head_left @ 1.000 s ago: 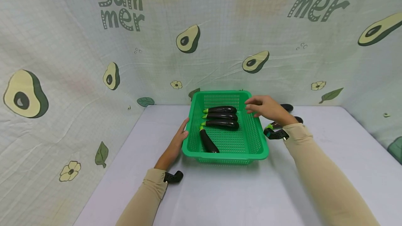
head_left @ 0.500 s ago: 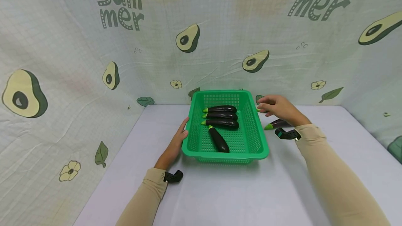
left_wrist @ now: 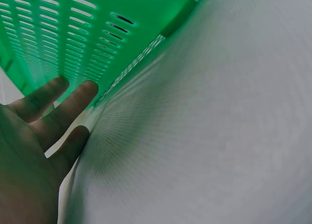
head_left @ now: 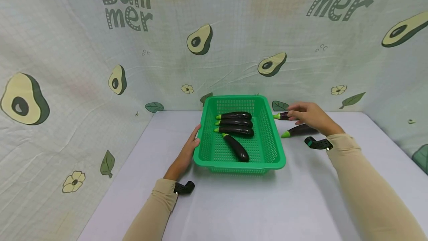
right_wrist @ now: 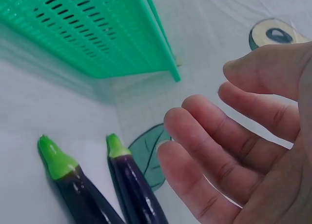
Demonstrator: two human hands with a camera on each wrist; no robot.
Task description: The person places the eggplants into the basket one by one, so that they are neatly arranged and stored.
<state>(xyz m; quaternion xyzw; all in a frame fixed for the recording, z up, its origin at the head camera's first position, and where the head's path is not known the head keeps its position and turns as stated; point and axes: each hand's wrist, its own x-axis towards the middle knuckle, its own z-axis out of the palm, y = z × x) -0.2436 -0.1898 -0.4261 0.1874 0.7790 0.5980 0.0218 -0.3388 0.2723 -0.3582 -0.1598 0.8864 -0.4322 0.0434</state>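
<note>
A green perforated basket (head_left: 239,166) holds several dark eggplants with green caps. Three lie side by side, the nearest of them an eggplant (head_left: 235,131) below two more. In front of these, another eggplant (head_left: 236,148) lies slantwise. My left hand (head_left: 184,154) is at the basket's left side; the left wrist view has its spread fingers (left_wrist: 73,104) against the perforated wall. My right hand (head_left: 311,116) hovers right of the basket with relaxed, bent fingers and holds nothing. Under it on the table lie an eggplant (head_left: 297,131) and a farther eggplant (head_left: 283,116), partly hidden by the hand.
A white-covered table (head_left: 234,207) carries the basket. Behind and to the sides hangs a pale cloth (head_left: 230,70) printed with avocados, leaves and lettering. The two loose eggplants (right_wrist: 141,187) lie close beside each other, caps toward the basket.
My right hand has moved from over the basket's right rim out to the right, above the loose eggplants. The slanting eggplant in the basket has shifted right. My left hand stays put.
</note>
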